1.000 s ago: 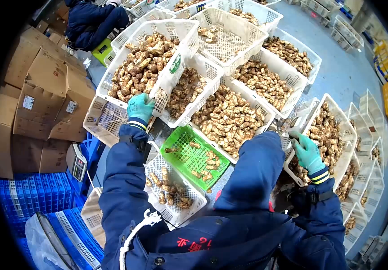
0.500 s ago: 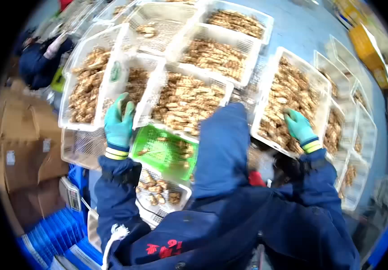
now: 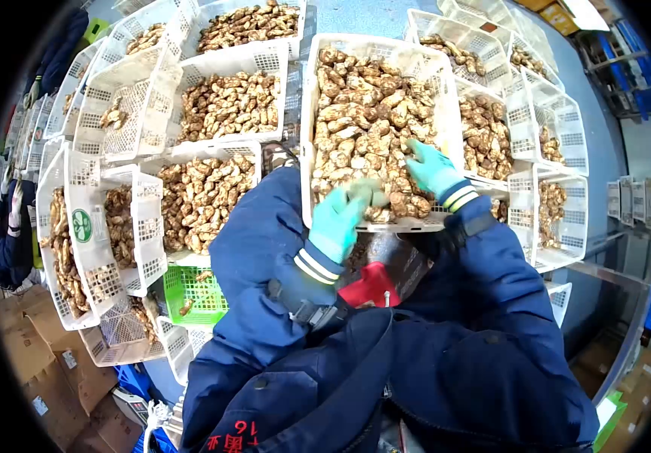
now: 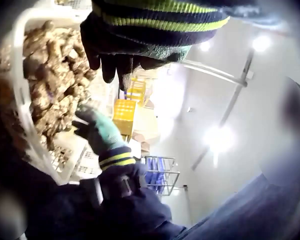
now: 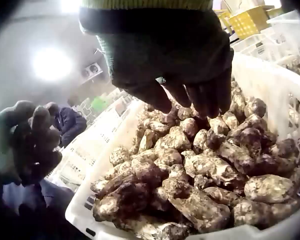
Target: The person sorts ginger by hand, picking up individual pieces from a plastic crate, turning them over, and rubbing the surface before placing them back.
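Note:
A white plastic crate point(image 3: 450, 113) in front of me is heaped with stubby brown-and-cream mushrooms point(image 3: 374, 98). My left hand point(image 3: 340, 219), in a teal glove, is over the crate's near left corner, blurred, fingers loosely bent with nothing seen in them. In the head view my right hand point(image 3: 433, 170), gloved alike, reaches over the near right part of the heap. The right wrist view shows its fingers point(image 5: 210, 97) pointing down at the mushrooms point(image 5: 205, 165), gripping none that I can see. Its fingertips are close over the pile.
More white crates of mushrooms point(image 3: 231, 106) stand to the left and right. A green basket point(image 3: 197, 294) with a few pieces is at the lower left. Cardboard boxes point(image 3: 61, 340) are stacked beyond it, and a metal rack point(image 3: 627, 302) stands at the right.
My view has swung right, bringing the full crate to the middle. The left hand has left the crates on the left and come over this one. The right hand stays at its mushrooms.

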Demonstrator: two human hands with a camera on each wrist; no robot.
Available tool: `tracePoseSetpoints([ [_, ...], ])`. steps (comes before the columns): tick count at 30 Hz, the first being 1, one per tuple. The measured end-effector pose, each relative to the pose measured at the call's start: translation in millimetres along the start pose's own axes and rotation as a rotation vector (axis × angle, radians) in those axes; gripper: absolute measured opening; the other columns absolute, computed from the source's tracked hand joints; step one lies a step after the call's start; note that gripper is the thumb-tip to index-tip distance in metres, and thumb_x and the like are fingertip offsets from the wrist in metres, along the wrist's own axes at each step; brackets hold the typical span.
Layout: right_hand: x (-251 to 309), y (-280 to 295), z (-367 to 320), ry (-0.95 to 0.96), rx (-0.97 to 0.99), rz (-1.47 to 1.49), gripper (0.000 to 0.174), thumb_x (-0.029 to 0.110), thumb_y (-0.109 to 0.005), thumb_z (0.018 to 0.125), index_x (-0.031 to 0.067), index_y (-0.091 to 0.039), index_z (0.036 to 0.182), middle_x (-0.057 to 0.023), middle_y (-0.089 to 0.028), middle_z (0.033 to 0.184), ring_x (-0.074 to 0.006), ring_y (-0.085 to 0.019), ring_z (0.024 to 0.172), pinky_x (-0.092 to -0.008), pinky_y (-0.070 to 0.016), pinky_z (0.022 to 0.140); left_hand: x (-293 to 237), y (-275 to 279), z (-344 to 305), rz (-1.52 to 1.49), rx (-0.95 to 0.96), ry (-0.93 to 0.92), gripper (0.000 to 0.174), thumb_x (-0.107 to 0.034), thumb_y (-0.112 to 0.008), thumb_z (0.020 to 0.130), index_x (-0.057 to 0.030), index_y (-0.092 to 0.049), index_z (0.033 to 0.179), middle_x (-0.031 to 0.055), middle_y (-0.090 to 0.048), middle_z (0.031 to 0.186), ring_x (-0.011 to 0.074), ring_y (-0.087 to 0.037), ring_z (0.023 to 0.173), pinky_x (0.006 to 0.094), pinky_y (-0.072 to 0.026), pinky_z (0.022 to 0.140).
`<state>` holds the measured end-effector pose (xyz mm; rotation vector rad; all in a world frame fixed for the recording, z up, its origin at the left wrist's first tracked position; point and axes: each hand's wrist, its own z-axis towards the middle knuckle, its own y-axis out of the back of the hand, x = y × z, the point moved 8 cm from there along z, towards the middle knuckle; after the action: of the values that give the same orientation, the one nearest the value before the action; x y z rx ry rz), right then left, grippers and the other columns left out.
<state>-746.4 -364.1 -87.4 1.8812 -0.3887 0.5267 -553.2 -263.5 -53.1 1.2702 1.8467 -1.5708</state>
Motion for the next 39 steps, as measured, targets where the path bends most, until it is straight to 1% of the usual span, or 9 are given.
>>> tracePoseSetpoints([
  [13,-10.2,-46.0,68.5,-0.091,0.179,0.006,0.045,0.023,-0.062,0.082,0.0051,-0.053,0.122,-0.0174,-0.064,0.106,-0.0288,-0.064,0.097,-0.0336,-0.0512,0.079,62.1,29.8,25.9,0.105,-0.115,0.187,0.03,-0.024,-0.053,0.096,-0.0029,-0.058,0.116,0.0029,-0.066,0.086,0.0064,-0.059,0.068,0.0188,-0.0481,0.055],
  [16,-4.8,-34.6,29.6,-0.265,0.385,1.19,0.029,0.005,-0.056,0.087,-0.0008,-0.054,0.115,-0.014,-0.066,0.098,-0.0205,-0.067,0.08,-0.0267,-0.0537,0.056,38.7,32.3,25.7,0.127,-0.188,0.118,0.035,-0.026,-0.052,0.096,0.0006,-0.055,0.12,0.0074,-0.066,0.095,0.0105,-0.06,0.083,0.023,-0.05,0.068],
  [19,62.6,11.2,-21.1,0.774,0.281,0.533,0.018,0.005,-0.045,0.094,-0.0002,-0.051,0.11,-0.0143,-0.062,0.093,-0.0211,-0.063,0.073,-0.0274,-0.0524,0.061,5.7,31.6,40.4,0.14,-0.177,-0.203,0.055,-0.037,-0.051,0.095,-0.0014,-0.039,0.136,0.012,-0.056,0.12,0.0172,-0.053,0.108,0.0317,-0.044,0.091],
  [22,74.1,-6.8,-58.2,0.588,0.301,0.697,0.019,0.011,-0.044,0.095,0.0009,-0.053,0.108,-0.0152,-0.061,0.092,-0.0195,-0.061,0.073,-0.0281,-0.051,0.064,-20.4,6.7,32.5,-0.088,0.031,-0.274,0.067,-0.044,-0.046,0.095,-0.0033,-0.024,0.145,0.0148,-0.043,0.137,0.021,-0.047,0.12,0.0358,-0.0403,0.099],
  [27,64.2,-33.2,-82.3,0.386,0.33,0.89,0.036,0.031,-0.045,0.096,0.0004,-0.052,0.113,-0.0146,-0.062,0.088,-0.017,-0.061,0.071,-0.0253,-0.0495,0.059,-13.9,-15.7,25.1,-0.212,0.14,0.015,0.052,-0.034,-0.051,0.095,-0.0026,-0.041,0.135,0.0044,-0.062,0.107,0.006,-0.057,0.074,0.0163,-0.0498,0.062],
  [31,47.3,-58.6,-65.9,-0.202,0.603,1.611,0.043,0.034,-0.048,0.094,-0.0016,-0.049,0.118,-0.0107,-0.06,0.083,-0.0151,-0.06,0.066,-0.0221,-0.0488,0.056,-0.4,10.5,30.5,-0.137,-0.002,-0.109,0.036,-0.028,-0.057,0.094,-0.0008,-0.057,0.118,0.0031,-0.062,0.104,0.0092,-0.058,0.088,0.022,-0.0488,0.074],
  [34,47.9,-65.1,-58.6,-0.189,0.452,1.404,0.029,0.016,-0.054,0.093,-0.0017,-0.051,0.115,-0.0086,-0.06,0.097,-0.0149,-0.063,0.078,-0.0251,-0.0527,0.062,12.4,29.0,30.9,-0.24,-0.099,-0.113,0.032,0.0,-0.051,0.085,0.0014,-0.056,0.116,0.0037,-0.06,0.112,0.0143,-0.055,0.107,0.0277,-0.0407,0.096],
  [37,74.4,-41.7,-58.0,0.378,0.168,0.879,0.026,0.014,-0.053,0.092,-0.0009,-0.052,0.114,-0.0097,-0.062,0.099,-0.0174,-0.066,0.077,-0.0288,-0.0549,0.063,22.8,39.2,31.5,-0.136,-0.231,-0.055,0.028,-0.006,-0.054,0.088,0.0007,-0.057,0.115,0.0052,-0.061,0.109,0.0158,-0.056,0.104,0.0277,-0.0431,0.093],
  [39,65.2,-53.6,-62.6,-0.042,0.412,1.268,0.024,0.013,-0.048,0.091,-0.0011,-0.05,0.111,-0.0154,-0.065,0.101,-0.0207,-0.066,0.073,-0.0312,-0.056,0.064,23.5,39.1,33.9,-0.095,-0.223,-0.088,0.026,-0.014,-0.055,0.091,-0.0009,-0.058,0.113,0.0057,-0.062,0.106,0.0168,-0.058,0.101,0.0282,-0.046,0.089],
])
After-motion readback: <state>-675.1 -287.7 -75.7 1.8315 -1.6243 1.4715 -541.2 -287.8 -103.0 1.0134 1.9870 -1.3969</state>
